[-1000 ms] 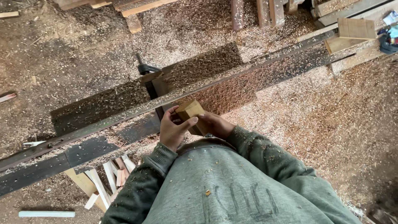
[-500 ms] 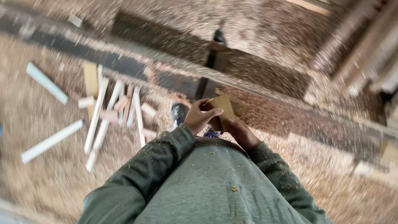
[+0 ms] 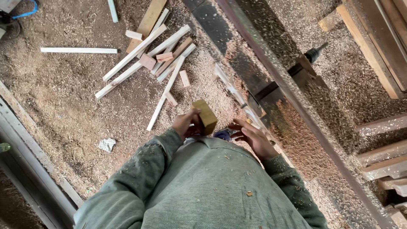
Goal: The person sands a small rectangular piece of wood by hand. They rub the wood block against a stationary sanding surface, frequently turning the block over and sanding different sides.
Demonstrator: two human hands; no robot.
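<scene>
My left hand (image 3: 186, 124) grips a small rectangular wooden block (image 3: 205, 115) and holds it in front of my chest, above the sawdust floor. My right hand (image 3: 254, 138) hovers just right of the block with fingers spread, holding nothing, close to the edge of the long saw bench (image 3: 271, 76). Both arms wear green sleeves dusted with wood chips.
A pile of thin wooden offcut strips (image 3: 157, 55) lies on the sawdust floor ahead on the left. A crumpled white scrap (image 3: 107, 144) lies lower left. Stacked planks (image 3: 381, 42) sit at right. A metal rail (image 3: 29, 148) runs along the left edge.
The view has swung left toward the offcut pile. My right hand has let go of the block and opened; only my left hand holds it now.
</scene>
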